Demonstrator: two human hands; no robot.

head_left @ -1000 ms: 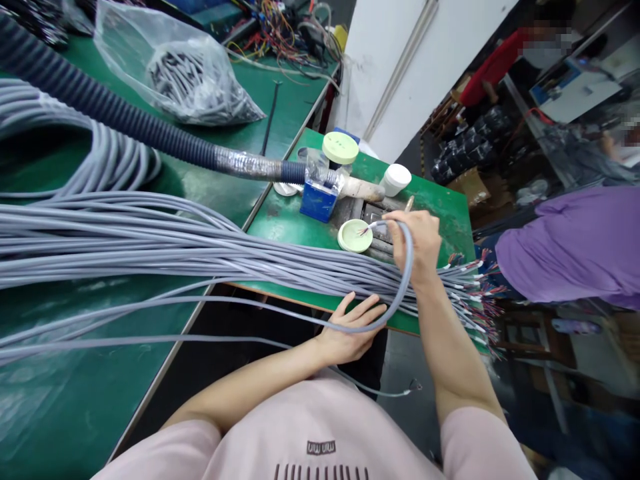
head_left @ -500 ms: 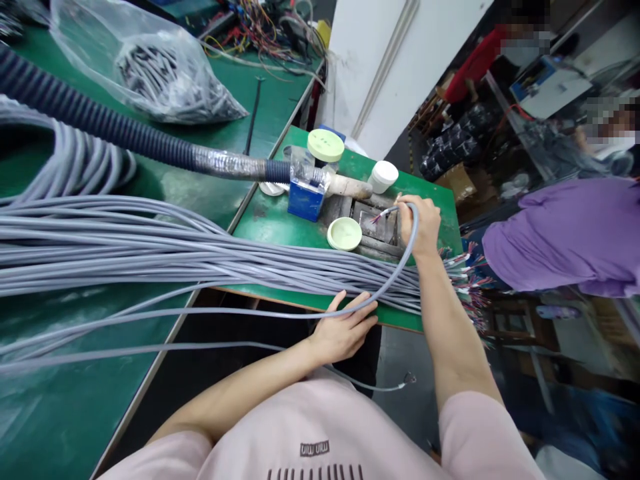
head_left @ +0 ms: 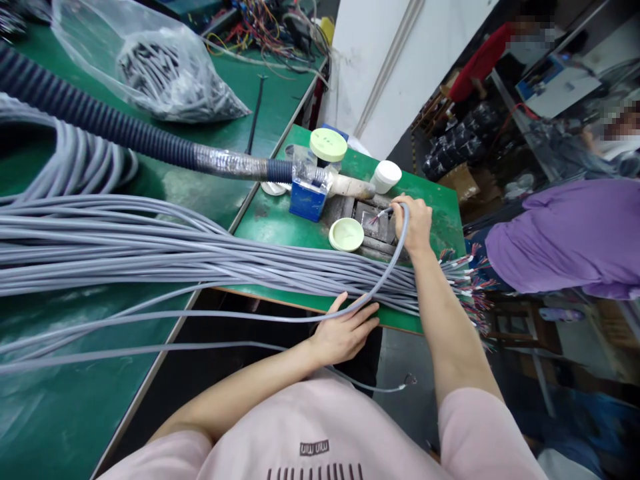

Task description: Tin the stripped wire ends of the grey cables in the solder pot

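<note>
My right hand (head_left: 414,223) is closed on a gray cable (head_left: 395,263) near its end, with the cable bent in a loop below. Its thin stripped wires (head_left: 375,219) point left over a square metal plate (head_left: 383,229). Fingers spread, my left hand (head_left: 345,331) rests at the table edge, the looped cable running across its fingers. Behind it a thick bundle of gray cables (head_left: 280,263) lies along the table, its colored wire ends (head_left: 473,283) at the right. An open pale-green tub (head_left: 347,235) stands left of the plate.
A ribbed black hose (head_left: 150,140) reaches a blue box (head_left: 307,199). Near it are a green-lidded jar (head_left: 328,145) and a white jar (head_left: 386,177). A plastic bag of cables (head_left: 160,77) lies at the back left. A person in purple (head_left: 560,237) is at the right.
My right hand has moved slightly left with the cable, and the wire ends now lie a little further left over the plate. My left hand has barely moved.
</note>
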